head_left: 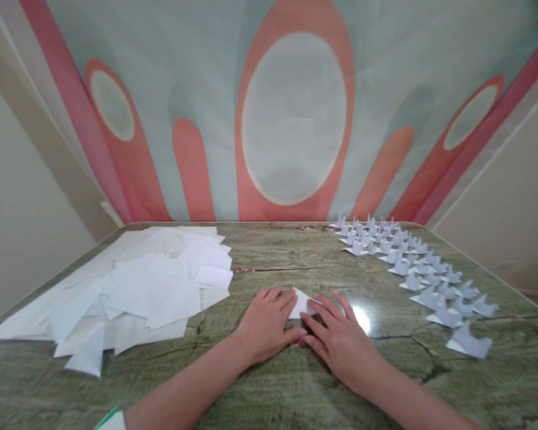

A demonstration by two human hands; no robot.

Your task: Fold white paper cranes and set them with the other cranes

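Between my two hands a small folded piece of white paper (pixel 301 303) lies flat on the wood-patterned table (pixel 269 257). My left hand (pixel 268 322) rests on its left side, fingers stretched out and lying flat. On the paper's right side are the fingers of my right hand (pixel 341 334), spread a little apart and pressing down. Both thumbs nearly meet below the paper. Parts of the paper are hidden under the fingers.
A wide, loose pile of white paper sheets (pixel 156 280) covers the table's left side. Several folded white paper birds (pixel 443 313) stand in rows along the right side. Behind the table's far edge hangs a printed backdrop (pixel 291 119) with red and white shapes.
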